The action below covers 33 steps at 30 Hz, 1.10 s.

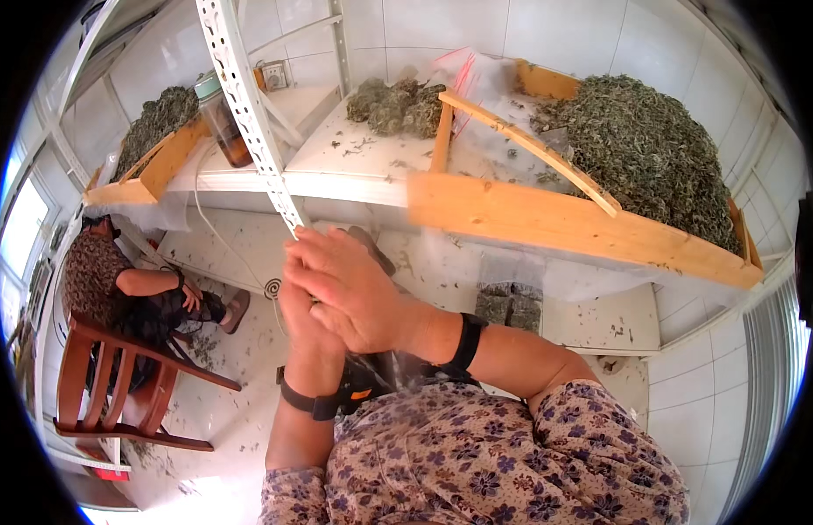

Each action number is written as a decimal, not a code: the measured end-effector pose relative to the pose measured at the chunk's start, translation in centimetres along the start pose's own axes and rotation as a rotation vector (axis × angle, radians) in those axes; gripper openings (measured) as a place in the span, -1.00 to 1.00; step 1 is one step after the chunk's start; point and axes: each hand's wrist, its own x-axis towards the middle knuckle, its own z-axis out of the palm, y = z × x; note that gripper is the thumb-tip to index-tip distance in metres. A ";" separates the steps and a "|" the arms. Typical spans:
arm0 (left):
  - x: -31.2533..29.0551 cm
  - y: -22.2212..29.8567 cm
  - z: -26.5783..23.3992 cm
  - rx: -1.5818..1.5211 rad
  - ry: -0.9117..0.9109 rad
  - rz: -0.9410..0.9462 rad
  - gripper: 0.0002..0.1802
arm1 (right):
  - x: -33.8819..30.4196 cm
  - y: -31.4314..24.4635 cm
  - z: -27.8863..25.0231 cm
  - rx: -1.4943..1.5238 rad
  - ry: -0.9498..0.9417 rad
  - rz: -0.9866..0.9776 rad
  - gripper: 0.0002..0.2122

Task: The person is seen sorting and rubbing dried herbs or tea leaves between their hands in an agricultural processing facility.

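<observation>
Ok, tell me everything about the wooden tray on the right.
The tray looks like pale brown wood, with a long front board and a narrow strip slanting across. It seemingly rests on the white shelf. A heap of dry-looking green plant matter fills its right part; cloudy plastic hangs below the front.

My shirt [476, 446] is pinkish beige with dark purple flowers, and my wristbands [467, 343] are black. At right, the heaped dried plants [651, 153] are grey-green and their wooden frame [555, 219] is honey-yellow. The shelf post [238, 92] and the far wall tiles [568, 31] are white. At left, the chair [126, 385] is reddish brown and the jar lid [208, 86] is pale green.
</observation>
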 end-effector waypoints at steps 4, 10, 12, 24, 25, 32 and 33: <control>0.3 -2.2 2.6 -0.888 0.298 0.619 -0.56 | 1.3 -0.8 1.1 -0.067 -0.042 -0.014 -0.69; -0.3 1.1 -2.0 -0.419 0.177 -0.503 -0.55 | 1.9 2.7 -0.5 -0.212 -0.055 -0.077 -0.63; -0.9 1.1 -3.1 0.367 -0.038 -0.254 -0.58 | 1.4 2.6 -0.5 -0.254 -0.094 -0.091 -0.62; -0.2 0.9 -4.7 -0.422 0.205 -0.530 -0.61 | 2.3 0.1 1.4 -0.167 -0.079 -0.051 -0.57; -0.2 0.6 -4.7 -0.429 0.203 -0.539 -0.61 | 2.3 0.6 1.4 -0.164 -0.080 -0.052 -0.57; -1.2 0.2 -4.9 -0.414 0.208 -0.560 -0.60 | 1.4 1.8 0.9 -0.256 -0.046 -0.096 -0.63; -1.3 0.1 -5.0 -0.402 0.201 -0.556 -0.60 | 0.9 1.9 1.1 -0.209 -0.091 -0.027 -0.64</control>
